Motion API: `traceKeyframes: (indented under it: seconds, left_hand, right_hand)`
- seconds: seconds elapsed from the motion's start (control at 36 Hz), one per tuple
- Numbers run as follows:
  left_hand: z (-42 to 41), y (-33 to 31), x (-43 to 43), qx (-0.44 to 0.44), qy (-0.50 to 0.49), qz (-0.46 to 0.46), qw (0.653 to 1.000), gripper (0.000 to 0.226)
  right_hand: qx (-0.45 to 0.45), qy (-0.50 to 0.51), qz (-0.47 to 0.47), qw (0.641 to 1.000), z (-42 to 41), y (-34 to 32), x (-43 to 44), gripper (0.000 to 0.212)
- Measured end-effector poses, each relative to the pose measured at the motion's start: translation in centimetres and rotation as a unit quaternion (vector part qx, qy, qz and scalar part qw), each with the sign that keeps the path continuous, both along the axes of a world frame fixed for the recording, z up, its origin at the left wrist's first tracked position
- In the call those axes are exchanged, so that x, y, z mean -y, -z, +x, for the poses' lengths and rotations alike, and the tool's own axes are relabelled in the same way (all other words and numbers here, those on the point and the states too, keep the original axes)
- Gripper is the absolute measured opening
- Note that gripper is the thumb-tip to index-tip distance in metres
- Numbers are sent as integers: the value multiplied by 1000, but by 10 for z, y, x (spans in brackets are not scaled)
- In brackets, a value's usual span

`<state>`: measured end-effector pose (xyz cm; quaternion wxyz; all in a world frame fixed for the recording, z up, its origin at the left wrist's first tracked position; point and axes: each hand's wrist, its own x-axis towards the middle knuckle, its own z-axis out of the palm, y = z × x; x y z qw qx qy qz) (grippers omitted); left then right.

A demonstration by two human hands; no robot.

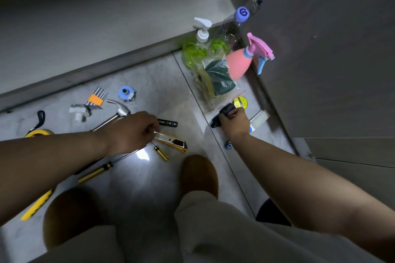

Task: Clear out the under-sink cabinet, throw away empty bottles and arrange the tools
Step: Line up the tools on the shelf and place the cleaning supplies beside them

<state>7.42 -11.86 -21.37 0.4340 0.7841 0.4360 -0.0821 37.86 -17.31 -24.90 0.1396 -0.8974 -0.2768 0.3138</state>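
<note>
Tools lie spread on the pale floor. My left hand pinches the blade end of a yellow utility knife. A hammer and two yellow-handled screwdrivers lie close by it. My right hand grips a black roll of tape that has a yellow label. Behind it stand a green pump bottle, a pink spray bottle and a clear bottle with a blue cap.
An orange hex key set, a blue fitting, a white fitting, a yellow tape measure and another yellow knife lie at left. A bag of sponges sits by the bottles. The cabinet door stands at right.
</note>
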Motion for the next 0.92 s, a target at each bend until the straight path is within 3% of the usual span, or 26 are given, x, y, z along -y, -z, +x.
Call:
traceKeyframes:
  seconds: [0.11,0.25,0.33,0.44,0.58,0.67,0.72,0.78,0.83,0.92]
  left_hand:
    - [0,-1,2,7,42,42,998,16]
    - [-2,-5,4,-4,124,114,986,25]
    - [-9,-6,4,-23,176,137,975,31]
    - [-23,-10,3,-28,177,177,968,33]
    - [-47,-11,-4,-73,135,231,961,33]
    - [-66,-10,-7,-88,73,262,958,35]
    - [-80,-9,-7,-113,29,291,950,35]
    - [-94,-10,-9,-155,-21,315,936,36]
    - [-107,-10,-11,-182,-65,308,932,53]
    - [-125,-8,-13,-182,-124,250,943,64]
  right_hand:
    - [143,-111,64,981,8,-9,6,30]
    - [189,-285,-29,939,10,-14,14,50]
    - [193,-303,-77,930,10,-15,13,65]
    - [183,-288,-102,935,13,-19,4,66]
    - [242,-262,-60,932,-5,-25,9,38]
    - [185,-324,-80,924,-25,-27,11,17]
    - [100,-398,-84,908,-39,-35,5,18]
    - [10,-492,-70,868,-57,-46,-10,16]
    - [-30,-576,-53,815,-77,-57,-30,10]
    - [-50,-605,-33,794,-112,-62,-65,27]
